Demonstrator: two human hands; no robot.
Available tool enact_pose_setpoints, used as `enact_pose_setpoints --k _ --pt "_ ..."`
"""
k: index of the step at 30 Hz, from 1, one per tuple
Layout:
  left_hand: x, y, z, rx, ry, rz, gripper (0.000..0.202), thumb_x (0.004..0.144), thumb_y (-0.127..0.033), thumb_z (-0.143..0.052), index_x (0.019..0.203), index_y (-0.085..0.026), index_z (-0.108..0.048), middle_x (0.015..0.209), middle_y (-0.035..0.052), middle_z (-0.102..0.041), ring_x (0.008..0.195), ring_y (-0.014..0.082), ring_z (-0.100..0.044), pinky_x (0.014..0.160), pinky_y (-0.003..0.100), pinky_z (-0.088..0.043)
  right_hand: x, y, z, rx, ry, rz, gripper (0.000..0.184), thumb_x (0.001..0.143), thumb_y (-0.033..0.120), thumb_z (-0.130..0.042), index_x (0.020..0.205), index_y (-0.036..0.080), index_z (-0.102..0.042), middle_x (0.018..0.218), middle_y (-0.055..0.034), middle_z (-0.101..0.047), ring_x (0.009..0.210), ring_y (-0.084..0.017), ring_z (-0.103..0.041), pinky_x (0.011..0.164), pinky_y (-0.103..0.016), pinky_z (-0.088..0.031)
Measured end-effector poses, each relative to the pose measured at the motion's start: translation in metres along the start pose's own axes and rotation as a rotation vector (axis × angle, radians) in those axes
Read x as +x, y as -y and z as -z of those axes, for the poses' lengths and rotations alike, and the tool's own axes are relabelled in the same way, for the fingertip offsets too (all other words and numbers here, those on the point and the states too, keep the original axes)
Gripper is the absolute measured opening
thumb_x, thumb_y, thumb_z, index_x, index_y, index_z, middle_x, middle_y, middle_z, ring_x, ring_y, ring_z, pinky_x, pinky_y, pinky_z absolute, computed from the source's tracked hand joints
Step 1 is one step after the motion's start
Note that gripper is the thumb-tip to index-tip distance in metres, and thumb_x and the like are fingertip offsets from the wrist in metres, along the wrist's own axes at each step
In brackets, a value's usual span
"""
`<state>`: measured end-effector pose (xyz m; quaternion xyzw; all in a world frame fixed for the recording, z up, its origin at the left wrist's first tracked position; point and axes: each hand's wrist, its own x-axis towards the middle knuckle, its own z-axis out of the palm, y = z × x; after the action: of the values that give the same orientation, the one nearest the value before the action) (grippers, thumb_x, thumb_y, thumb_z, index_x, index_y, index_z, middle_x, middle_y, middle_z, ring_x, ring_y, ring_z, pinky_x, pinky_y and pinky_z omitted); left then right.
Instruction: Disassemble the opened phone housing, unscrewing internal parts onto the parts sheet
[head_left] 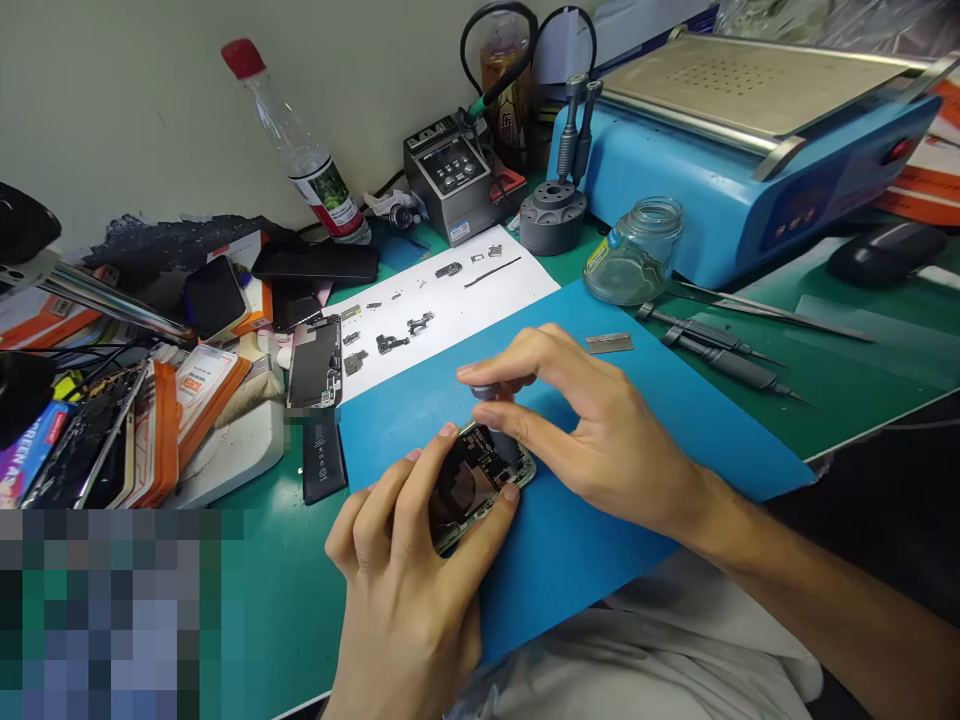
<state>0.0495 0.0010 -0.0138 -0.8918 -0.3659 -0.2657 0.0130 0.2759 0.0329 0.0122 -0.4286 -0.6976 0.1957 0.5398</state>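
On the tabletop, a blue mat carries the opened phone. The left hand grips its frame at seven o'clock; the right hand pinches a screwdriver upright into it. A slip could likely gouge the board; loosened screws might roll off unseen.

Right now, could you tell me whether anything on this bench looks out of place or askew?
The plastic bottle with the red cap leans tilted against the wall instead of standing. Left of the blue mat, phones and orange packets lie in a loose, overlapping pile.
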Motion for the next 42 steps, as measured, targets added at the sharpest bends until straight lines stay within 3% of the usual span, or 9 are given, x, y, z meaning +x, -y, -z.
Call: enact_pose_setpoints --k 5,11,17,25,28,31,33,38,42 --pt "-0.001 0.001 -0.001 0.006 -0.001 -0.005 0.05 0.104 -0.007 -0.061 0.135 -0.04 -0.082 0.178 0.0077 -0.043 0.151 0.0335 -0.043 0.116 0.054 -0.028 -0.004 -0.001 0.002 0.047 -0.043 -0.02 0.013 0.107 0.02 -0.072 0.12 0.023 -0.071 0.117 -0.0003 -0.079 0.113 -0.016 -0.072 0.104 -0.034 -0.058" --pt "-0.004 0.007 -0.001 0.001 0.035 -0.012 0.058 0.097 -0.006 -0.068 0.14 -0.044 -0.078 0.183 0.0045 -0.036 0.151 0.0387 -0.045 0.114 0.059 -0.031 -0.003 0.002 0.002 0.06 -0.06 -0.063 0.01 0.104 0.028 -0.077 0.113 0.025 -0.074 0.11 0.0007 -0.08 0.102 -0.017 -0.076 0.095 -0.032 -0.063" --pt "-0.001 0.01 0.001 -0.018 0.091 -0.027 0.063 0.096 -0.006 -0.07 0.145 -0.046 -0.074 0.185 0.0068 -0.032 0.155 0.0424 -0.045 0.113 0.064 -0.038 -0.011 -0.001 0.029 -0.123 -0.317 -0.22 0.015 0.11 0.033 -0.067 0.122 0.025 -0.07 0.105 -0.0027 -0.074 0.095 -0.018 -0.07 0.089 -0.033 -0.058" --pt "0.002 0.017 0.002 -0.13 0.215 0.039 0.073 0.098 0.001 -0.057 0.153 -0.046 -0.068 0.181 0.0063 -0.039 0.155 0.0382 -0.046 0.114 0.064 -0.049 -0.025 -0.006 0.052 -0.263 -0.082 -0.313 0.05 0.101 0.047 -0.076 0.147 0.03 -0.066 0.099 -0.0047 -0.079 0.074 -0.022 -0.073 0.069 -0.037 -0.058" --pt "0.0 0.018 -0.004 -0.182 0.174 0.083 0.065 0.101 -0.006 -0.06 0.15 -0.048 -0.07 0.181 0.0043 -0.04 0.155 0.0384 -0.046 0.114 0.066 -0.05 -0.004 -0.014 0.056 -0.209 -0.104 -0.358 0.054 0.104 0.052 -0.071 0.15 0.029 -0.055 0.098 -0.0047 -0.079 0.07 -0.021 -0.074 0.065 -0.036 -0.061" --pt "-0.001 0.018 -0.009 -0.224 0.137 0.112 0.06 0.103 -0.009 -0.062 0.145 -0.049 -0.073 0.181 0.0035 -0.041 0.155 0.0393 -0.047 0.114 0.069 -0.049 0.029 -0.029 0.052 -0.136 -0.123 -0.387 0.066 0.103 0.056 -0.069 0.155 0.028 -0.042 0.109 -0.0075 -0.08 0.079 -0.024 -0.078 0.072 -0.039 -0.066" --pt "-0.001 0.018 -0.011 -0.25 0.138 0.117 0.059 0.103 -0.009 -0.061 0.144 -0.049 -0.074 0.181 0.0036 -0.041 0.155 0.039 -0.047 0.115 0.07 -0.049 0.047 -0.038 0.046 -0.109 -0.087 -0.409 0.059 0.101 0.055 -0.069 0.149 0.026 -0.048 0.114 -0.0096 -0.081 0.088 -0.026 -0.081 0.083 -0.042 -0.068" --pt "-0.001 0.018 -0.011 -0.267 0.12 0.139 0.061 0.1 -0.009 -0.063 0.144 -0.05 -0.074 0.18 0.0035 -0.043 0.155 0.0383 -0.048 0.115 0.069 -0.051 0.063 -0.05 0.027 -0.126 0.002 -0.433 0.024 0.097 0.047 -0.068 0.103 0.024 -0.07 0.12 -0.0104 -0.082 0.107 -0.03 -0.08 0.104 -0.052 -0.061" --pt "-0.001 0.02 -0.011 -0.266 0.144 0.106 0.064 0.098 -0.009 -0.067 0.147 -0.051 -0.072 0.18 0.0048 -0.042 0.154 0.0396 -0.049 0.113 0.069 -0.053 0.059 -0.05 0.02 -0.116 0.006 -0.443 0.022 0.098 0.046 -0.066 0.098 0.024 -0.071 0.124 -0.0108 -0.082 0.106 -0.029 -0.08 0.105 -0.054 -0.06"
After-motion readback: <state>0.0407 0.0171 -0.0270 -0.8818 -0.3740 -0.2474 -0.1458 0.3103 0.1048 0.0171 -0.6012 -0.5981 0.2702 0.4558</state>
